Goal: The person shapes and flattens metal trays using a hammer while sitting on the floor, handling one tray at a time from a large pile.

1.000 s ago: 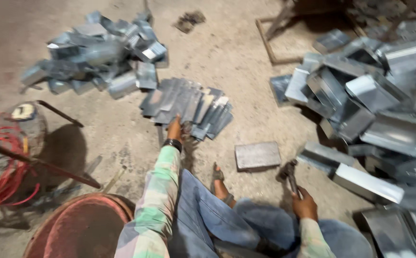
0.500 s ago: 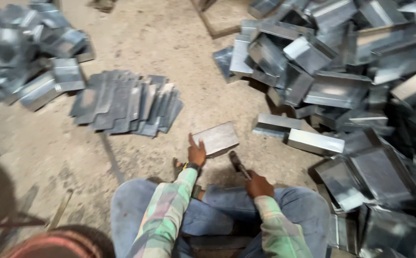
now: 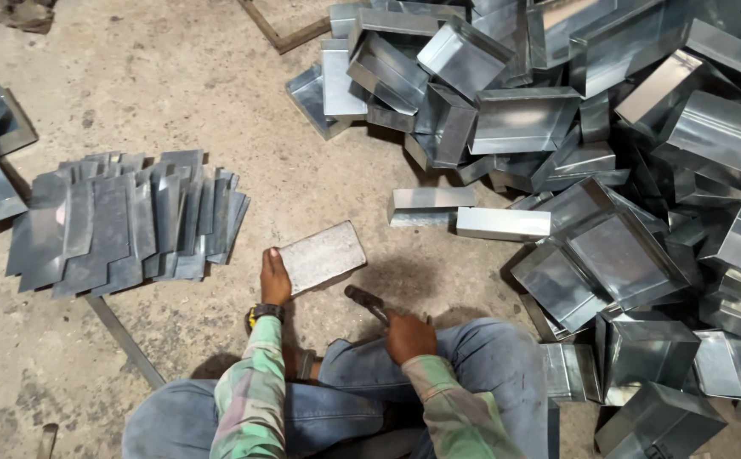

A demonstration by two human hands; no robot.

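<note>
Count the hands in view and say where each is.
2. The left hand rests on the flat grey block; the right hand holds a hammer over the knee. None seem hidden.

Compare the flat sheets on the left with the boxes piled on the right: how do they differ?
The flat sheets lie unfolded, overlapping in a fanned row; the boxes are folded into open trays. The sheets sit low on the floor; the boxes are heaped at all angles. Both are shiny grey metal. The left hand touches neither; it rests on a separate block.

Metal block (image 3: 323, 256) on floor (image 3: 217, 76), centre. Flat sheets (image 3: 124, 221) at 9 o'clock of block. Box pile (image 3: 608, 153) at 2 o'clock. Left hand (image 3: 274, 279) touching block; right hand (image 3: 410, 335) at 5 o'clock.
</note>
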